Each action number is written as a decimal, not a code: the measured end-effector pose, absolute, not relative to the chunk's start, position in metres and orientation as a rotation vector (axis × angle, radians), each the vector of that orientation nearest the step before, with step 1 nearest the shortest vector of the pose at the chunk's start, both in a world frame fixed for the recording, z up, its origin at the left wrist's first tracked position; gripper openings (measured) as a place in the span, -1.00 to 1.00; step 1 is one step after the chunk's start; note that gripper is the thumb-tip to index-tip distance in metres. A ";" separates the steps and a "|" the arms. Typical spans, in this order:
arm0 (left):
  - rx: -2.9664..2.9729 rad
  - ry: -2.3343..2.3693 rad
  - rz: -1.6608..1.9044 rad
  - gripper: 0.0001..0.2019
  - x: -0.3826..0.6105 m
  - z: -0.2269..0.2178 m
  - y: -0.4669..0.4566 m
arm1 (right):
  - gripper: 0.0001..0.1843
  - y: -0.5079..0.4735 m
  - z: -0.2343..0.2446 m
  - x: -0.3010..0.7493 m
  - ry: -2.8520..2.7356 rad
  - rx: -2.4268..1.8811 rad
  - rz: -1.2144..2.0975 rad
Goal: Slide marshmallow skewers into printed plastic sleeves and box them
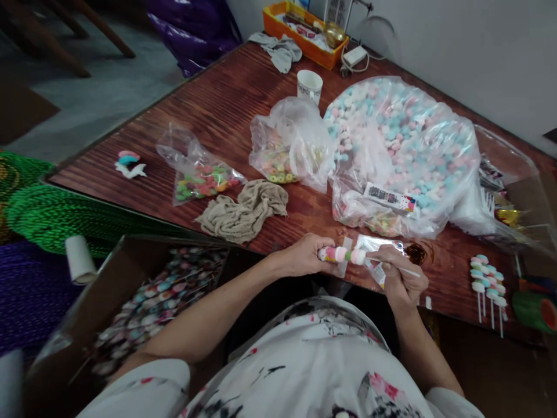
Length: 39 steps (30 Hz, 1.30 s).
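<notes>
My left hand [307, 254] is closed around one end of a marshmallow skewer [342, 254], a short row of pink, white and green sweets. From its right end a thin white stick [411, 271] runs into my right hand [400, 278], whose fingers pinch it. The skewer lies nearly level above the table's front edge. Beneath and behind my hands are a clear, shiny wrapper [375, 242] and a dark gold twist of foil [416, 252]. Several assembled marshmallow sticks [487, 277] lie together at the right edge of the table.
A big bag of pastel marshmallows [404, 133] fills the back right. Smaller candy bags [204, 180], a grey-brown cloth [246, 212], a mug [310, 85] and an orange tray [300, 42] share the wooden table [209, 98]. Below left stands a carton [73, 313] of many wrapped sweets.
</notes>
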<state>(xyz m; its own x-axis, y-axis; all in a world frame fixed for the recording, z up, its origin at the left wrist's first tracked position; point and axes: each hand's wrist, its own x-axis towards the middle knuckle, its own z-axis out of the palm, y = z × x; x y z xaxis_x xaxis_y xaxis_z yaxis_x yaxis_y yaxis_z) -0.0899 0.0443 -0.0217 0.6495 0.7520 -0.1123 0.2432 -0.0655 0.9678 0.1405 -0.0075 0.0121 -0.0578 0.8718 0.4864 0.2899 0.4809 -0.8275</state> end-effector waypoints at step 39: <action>1.115 0.579 0.106 -0.57 -0.066 -0.008 0.041 | -0.86 0.013 -0.010 0.143 -1.578 -0.862 1.132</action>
<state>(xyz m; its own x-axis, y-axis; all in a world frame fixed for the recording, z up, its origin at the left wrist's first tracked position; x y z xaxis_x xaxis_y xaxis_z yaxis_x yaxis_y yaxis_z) -0.0662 0.0409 -0.0084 0.8484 0.3623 -0.3859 0.2024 0.4516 0.8690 0.1432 0.0127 -0.0097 -0.2753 0.9127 0.3019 0.0067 0.3158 -0.9488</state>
